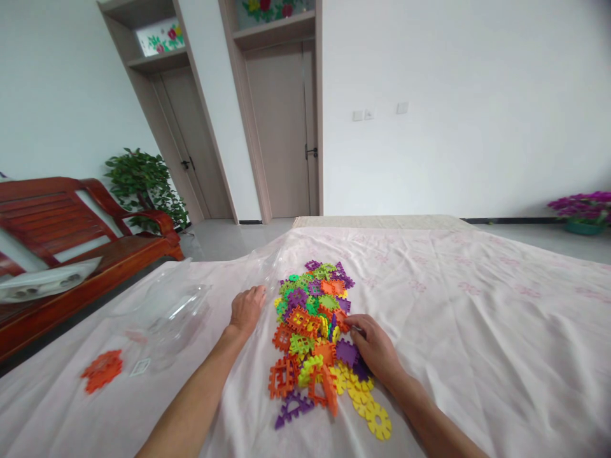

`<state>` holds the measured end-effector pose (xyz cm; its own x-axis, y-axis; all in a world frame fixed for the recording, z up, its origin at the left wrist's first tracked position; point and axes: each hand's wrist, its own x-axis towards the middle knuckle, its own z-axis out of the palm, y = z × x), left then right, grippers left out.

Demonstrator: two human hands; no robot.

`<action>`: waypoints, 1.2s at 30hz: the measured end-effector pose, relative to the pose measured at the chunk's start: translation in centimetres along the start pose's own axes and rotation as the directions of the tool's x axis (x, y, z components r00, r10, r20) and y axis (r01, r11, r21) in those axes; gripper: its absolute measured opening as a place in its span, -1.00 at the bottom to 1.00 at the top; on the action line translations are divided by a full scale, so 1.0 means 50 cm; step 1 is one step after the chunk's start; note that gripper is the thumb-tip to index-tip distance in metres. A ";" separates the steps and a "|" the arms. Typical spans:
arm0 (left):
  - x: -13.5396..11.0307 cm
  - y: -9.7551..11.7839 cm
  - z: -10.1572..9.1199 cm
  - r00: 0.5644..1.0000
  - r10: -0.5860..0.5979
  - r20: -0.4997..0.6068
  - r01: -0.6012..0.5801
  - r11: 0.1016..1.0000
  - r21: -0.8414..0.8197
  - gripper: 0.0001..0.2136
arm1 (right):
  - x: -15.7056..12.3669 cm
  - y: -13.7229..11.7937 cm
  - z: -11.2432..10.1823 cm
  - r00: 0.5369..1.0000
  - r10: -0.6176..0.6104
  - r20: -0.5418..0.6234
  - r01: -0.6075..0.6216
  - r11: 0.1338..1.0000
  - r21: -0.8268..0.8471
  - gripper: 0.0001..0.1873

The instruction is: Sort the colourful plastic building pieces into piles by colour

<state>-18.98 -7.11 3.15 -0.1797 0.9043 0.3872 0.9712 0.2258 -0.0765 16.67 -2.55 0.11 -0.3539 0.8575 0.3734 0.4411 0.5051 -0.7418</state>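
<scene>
A long heap of plastic interlocking building pieces (324,350) in orange, purple, green and yellow lies on the bedsheet between my hands. To the left of the heap, my left hand (247,310) is closed at the edge of a clear plastic bag (268,264), its fingers curled on the film. My right hand (376,346) reaches in from the right, thumb and forefinger pinched at an orange piece (340,318) on the heap's edge. Yellow flower-shaped discs (379,420) trail from the near right of the heap. A purple triangular piece (293,407) sits at its near end.
At left on the pale sheet (477,331) are several orange pieces (103,371), a small white square frame (140,367) and clear plastic packaging (176,312). A red wooden bench (71,222) and a leafy plant (143,181) stand beyond, with purple flowers (585,207) far right.
</scene>
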 end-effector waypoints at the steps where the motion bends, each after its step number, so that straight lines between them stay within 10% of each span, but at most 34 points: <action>1: 0.000 -0.004 0.000 1.000 0.000 0.001 0.000 1.000 0.004 -0.75 | 0.000 0.000 0.000 1.000 0.000 0.000 0.000 1.000 0.000 -0.67; 18: -0.071 -0.130 -0.025 0.999 -0.004 -0.034 0.009 0.989 0.148 -0.70 | -0.002 0.000 0.003 1.000 0.008 0.010 -0.008 1.000 -0.003 -0.69; 26: -0.117 0.007 -0.039 0.996 -0.085 -0.041 0.068 0.948 -0.312 -0.73 | -0.009 -0.026 0.027 1.000 0.005 -0.029 -0.003 0.999 0.048 -0.60; 31: -0.109 0.119 -0.010 0.993 -0.107 0.047 0.108 0.685 -0.721 -0.61 | 0.008 -0.047 0.089 0.999 -0.009 -0.044 0.014 0.994 0.108 -0.52; 36: -0.118 0.103 0.006 0.984 -0.175 0.042 0.138 0.581 -0.802 -0.60 | 0.013 -0.052 0.092 1.000 -0.011 -0.015 0.014 0.983 0.184 -0.49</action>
<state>-12.96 -11.18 0.18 -0.3535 0.8652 0.3556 0.6649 -0.0349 0.7461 11.53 -3.77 -0.27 -0.3466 0.8530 0.3901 0.2770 0.4904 -0.8263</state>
